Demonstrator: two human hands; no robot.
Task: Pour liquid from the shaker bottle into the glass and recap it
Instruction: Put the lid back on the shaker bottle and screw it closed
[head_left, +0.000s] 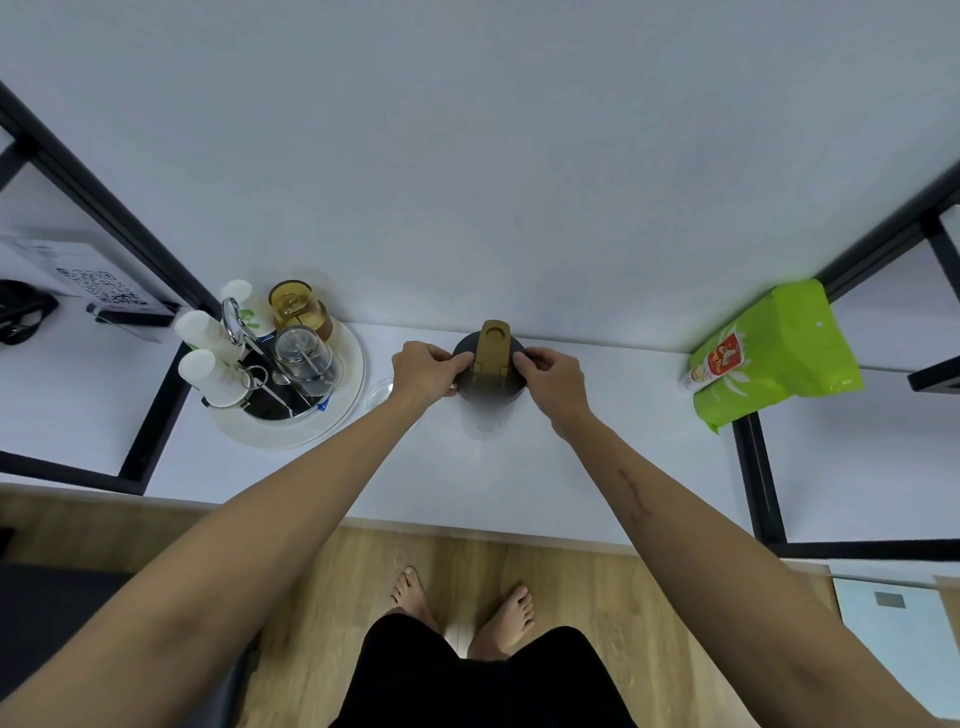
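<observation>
Both bare arms reach forward and converge, elbows wide and wrists drawn in toward each other. The left hand (423, 368) lies knuckles up, its fingers curled inward and its fingertips pinching the left edge of the lid (488, 366). The right hand (553, 375) mirrors it from the opposite side, fingers bent, thumb and fingertips gripping the lid's right edge. The two hands sit level and near each other, the lid between them. A reddish mark runs along the right forearm. Below the arms, two bare feet stand side by side on the floor, toes pointing forward, under dark shorts.
</observation>
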